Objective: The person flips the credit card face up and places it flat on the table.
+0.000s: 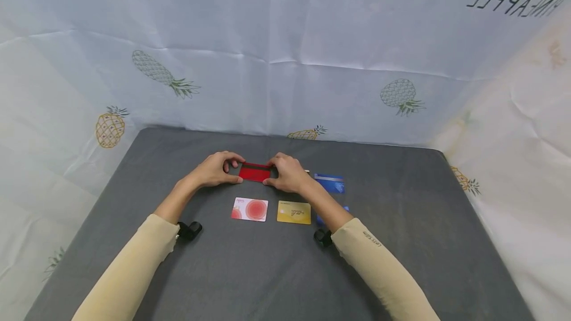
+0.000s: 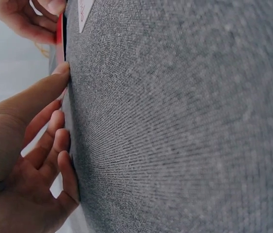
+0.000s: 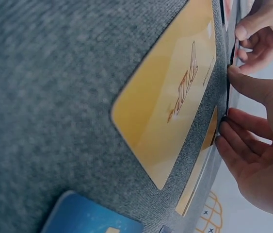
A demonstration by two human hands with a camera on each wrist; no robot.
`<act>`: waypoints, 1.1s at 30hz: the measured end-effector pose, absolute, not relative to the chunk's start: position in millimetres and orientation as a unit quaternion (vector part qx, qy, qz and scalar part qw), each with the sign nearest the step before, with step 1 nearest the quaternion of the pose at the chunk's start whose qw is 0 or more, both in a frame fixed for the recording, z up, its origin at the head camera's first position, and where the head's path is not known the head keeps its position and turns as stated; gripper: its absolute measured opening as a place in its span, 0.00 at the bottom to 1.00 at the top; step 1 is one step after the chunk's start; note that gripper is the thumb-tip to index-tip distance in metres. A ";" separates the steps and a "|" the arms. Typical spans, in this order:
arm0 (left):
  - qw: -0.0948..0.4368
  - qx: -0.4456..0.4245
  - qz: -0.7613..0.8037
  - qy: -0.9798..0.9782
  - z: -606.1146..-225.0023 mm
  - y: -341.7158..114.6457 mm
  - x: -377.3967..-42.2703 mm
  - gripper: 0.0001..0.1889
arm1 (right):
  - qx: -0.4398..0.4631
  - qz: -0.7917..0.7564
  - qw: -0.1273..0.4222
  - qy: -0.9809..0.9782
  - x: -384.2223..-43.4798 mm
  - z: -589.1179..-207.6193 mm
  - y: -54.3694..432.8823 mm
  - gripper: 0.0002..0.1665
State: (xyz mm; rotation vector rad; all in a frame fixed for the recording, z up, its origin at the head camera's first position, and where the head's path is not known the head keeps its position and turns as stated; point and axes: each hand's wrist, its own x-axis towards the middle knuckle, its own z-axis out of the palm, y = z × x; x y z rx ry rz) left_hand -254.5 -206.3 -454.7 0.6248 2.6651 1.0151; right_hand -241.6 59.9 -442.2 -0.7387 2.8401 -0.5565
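Observation:
A red card with a dark stripe along its far side lies between both hands. My left hand pinches its left end between thumb and fingers. At the right end, my right hand grips it the same way. Seen from the left wrist, the card is nearly edge-on, close over the grey cloth. Nearer the person lie a white card with pink-red circles and a gold card. In the right wrist view a second gold card lies by the right fingertips, mostly hidden in the head view.
Right of the right hand is a blue card with a pale stripe. Another blue card is partly covered by the right forearm. All lie on a grey cloth-covered table, with a pineapple-print curtain behind it.

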 end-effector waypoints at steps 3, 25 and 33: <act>0.109 0.212 0.346 0.907 -455.0 -206.8 -253.9 0.29 | -0.250 -0.190 0.075 0.947 -241.7 -443.0 60.6 0.30; 0.094 0.235 0.368 0.895 -447.1 -208.3 -249.1 0.28 | -0.292 -0.232 0.062 0.926 -240.3 -436.8 72.0 0.33; 0.085 0.218 0.378 0.896 -438.1 -207.5 -242.9 0.29 | -0.303 -0.240 0.047 0.921 -237.1 -429.1 77.7 0.33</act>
